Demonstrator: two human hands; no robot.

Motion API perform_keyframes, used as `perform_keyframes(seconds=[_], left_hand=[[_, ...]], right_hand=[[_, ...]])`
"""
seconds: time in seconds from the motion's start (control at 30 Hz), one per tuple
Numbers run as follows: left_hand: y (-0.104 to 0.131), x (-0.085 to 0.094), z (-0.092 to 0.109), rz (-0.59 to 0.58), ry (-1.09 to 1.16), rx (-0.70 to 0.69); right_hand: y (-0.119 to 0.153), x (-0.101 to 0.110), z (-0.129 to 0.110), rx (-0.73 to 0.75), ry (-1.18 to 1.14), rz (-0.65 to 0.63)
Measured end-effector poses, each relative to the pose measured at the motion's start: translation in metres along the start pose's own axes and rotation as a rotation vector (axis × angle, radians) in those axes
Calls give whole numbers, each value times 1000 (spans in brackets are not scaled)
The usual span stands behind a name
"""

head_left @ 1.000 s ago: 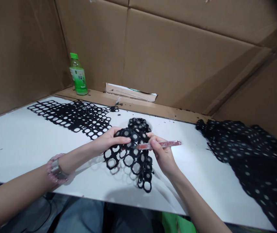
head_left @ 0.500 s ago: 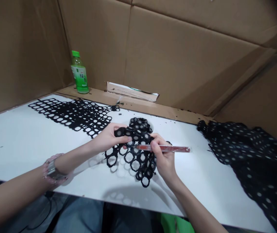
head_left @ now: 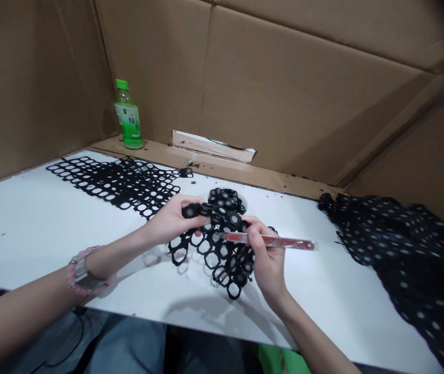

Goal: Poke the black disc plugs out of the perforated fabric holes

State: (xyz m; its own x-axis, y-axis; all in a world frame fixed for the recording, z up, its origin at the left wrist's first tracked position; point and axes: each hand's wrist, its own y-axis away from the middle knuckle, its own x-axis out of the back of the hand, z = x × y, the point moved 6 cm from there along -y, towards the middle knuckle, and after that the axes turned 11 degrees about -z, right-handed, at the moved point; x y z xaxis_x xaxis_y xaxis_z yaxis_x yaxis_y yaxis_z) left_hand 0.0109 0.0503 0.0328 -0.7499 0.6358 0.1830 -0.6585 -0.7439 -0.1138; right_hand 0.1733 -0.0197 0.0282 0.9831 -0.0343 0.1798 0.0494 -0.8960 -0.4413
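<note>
Pinched at its upper left edge by my left hand point(head_left: 180, 218) is a black mesh piece point(head_left: 225, 249) of linked rings. Some rings look filled with grey discs, while lower ones are open. My right hand point(head_left: 266, 254) is closed around a slim red-handled tool point(head_left: 287, 243), whose narrow grey tip lies against the mesh near my left thumb. The exact kind of tool cannot be made out. Right-hand fingers partly hide the mesh's right side. Just behind the held part, a bunched black ring heap point(head_left: 225, 200) sits on the white table.
A flat black ring mesh point(head_left: 128, 184) lies at the left back. Dark fabric with pale dots point(head_left: 397, 244) is piled at the right. A green-capped bottle point(head_left: 129, 117) stands at the cardboard wall point(head_left: 284, 88). Small black scraps dot the white tabletop point(head_left: 50, 223).
My right hand and the red-handled tool have shifted slightly right. The mesh between my hands has bent a little, and its lower rings have changed position. My left hand stays nearly in place.
</note>
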Motion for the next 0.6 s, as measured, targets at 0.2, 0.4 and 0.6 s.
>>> perform_keyframes(seconds=[0.2, 0.4, 0.6], left_hand=[[0, -3, -3, 2, 66, 70], [1, -8, 0, -27, 128, 92], [0, -6, 0, -8, 122, 73]], right_hand=[[-4, -3, 0, 19, 39, -67], [-4, -3, -3, 50, 53, -54], [-1, 0, -2, 60, 78, -5]])
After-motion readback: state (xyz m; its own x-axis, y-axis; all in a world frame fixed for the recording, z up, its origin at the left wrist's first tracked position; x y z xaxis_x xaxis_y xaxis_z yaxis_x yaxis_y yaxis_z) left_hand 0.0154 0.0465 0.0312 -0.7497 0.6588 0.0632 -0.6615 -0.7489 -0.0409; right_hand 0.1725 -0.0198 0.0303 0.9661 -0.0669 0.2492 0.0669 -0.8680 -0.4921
